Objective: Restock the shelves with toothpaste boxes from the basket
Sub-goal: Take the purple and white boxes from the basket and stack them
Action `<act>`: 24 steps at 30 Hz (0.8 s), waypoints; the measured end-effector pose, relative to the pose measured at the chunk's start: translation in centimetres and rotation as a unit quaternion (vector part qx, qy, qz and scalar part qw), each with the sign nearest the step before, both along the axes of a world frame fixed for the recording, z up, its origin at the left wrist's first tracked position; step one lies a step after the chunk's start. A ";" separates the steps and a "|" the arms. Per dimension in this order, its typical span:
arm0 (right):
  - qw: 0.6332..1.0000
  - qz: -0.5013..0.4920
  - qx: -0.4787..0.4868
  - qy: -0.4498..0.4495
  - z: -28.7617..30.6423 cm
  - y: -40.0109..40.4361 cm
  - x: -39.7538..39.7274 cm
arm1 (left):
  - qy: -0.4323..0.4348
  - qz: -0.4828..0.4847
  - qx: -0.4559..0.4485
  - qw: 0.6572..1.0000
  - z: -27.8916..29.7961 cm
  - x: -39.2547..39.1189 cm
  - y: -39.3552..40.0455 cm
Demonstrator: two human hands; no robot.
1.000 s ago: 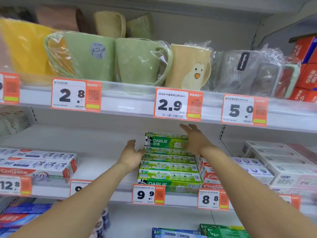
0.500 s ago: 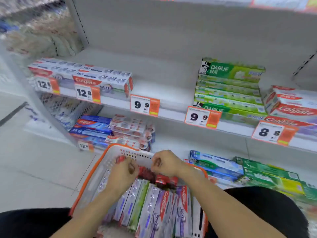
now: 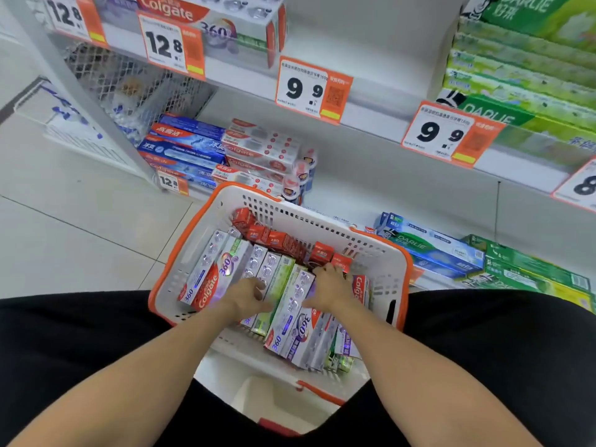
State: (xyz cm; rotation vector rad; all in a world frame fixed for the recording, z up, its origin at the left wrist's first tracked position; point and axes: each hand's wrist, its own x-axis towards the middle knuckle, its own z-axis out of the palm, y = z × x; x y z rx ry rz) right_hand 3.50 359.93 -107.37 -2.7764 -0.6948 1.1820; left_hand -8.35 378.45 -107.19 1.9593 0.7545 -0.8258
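Reaching down into the basket [image 3: 380, 253], both hands are in among the toothpaste boxes [image 3: 290, 304], which stand packed on end inside it, silver-and-purple ones near the middle and small red ones against the basket's far wall. The left hand [image 3: 248, 296] lies on the boxes just left of the basket's centre with fingers curled onto a box top, though whether it has a real grip I cannot tell. The right hand [image 3: 329, 285] sits just right of centre, fingers bent down between the boxes by the red ones, and its grip is hidden too. The way to do this well, I'd say: pick boxes of one kind, clamp them from both sides as one stack, and lift straight up so neighbours don't topple. Above and beyond the basket, the shelf [image 3: 371, 82] beside the green stack [image 3: 522, 59] has bare room.
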 end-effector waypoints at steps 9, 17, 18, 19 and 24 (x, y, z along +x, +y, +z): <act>0.993 0.007 0.012 0.113 0.8 -1.8 1.7 | 0.032 -0.060 -0.023 0.997 -2.5 0.7 -5.8; 0.995 -0.013 0.047 0.090 2.9 -1.3 2.3 | -0.027 -0.014 0.002 1.000 -2.7 1.0 -4.3; 0.994 -0.016 0.052 0.097 3.1 -1.2 2.4 | -0.028 -0.011 0.001 1.000 -2.7 1.0 -4.3; 0.993 -0.019 0.057 0.105 3.4 -1.3 2.5 | -0.023 -0.013 -0.006 1.000 -2.7 1.0 -4.4; 0.991 -0.024 0.052 0.121 5.7 -3.1 4.2 | 0.002 -0.074 -0.013 0.997 -2.2 0.4 -6.0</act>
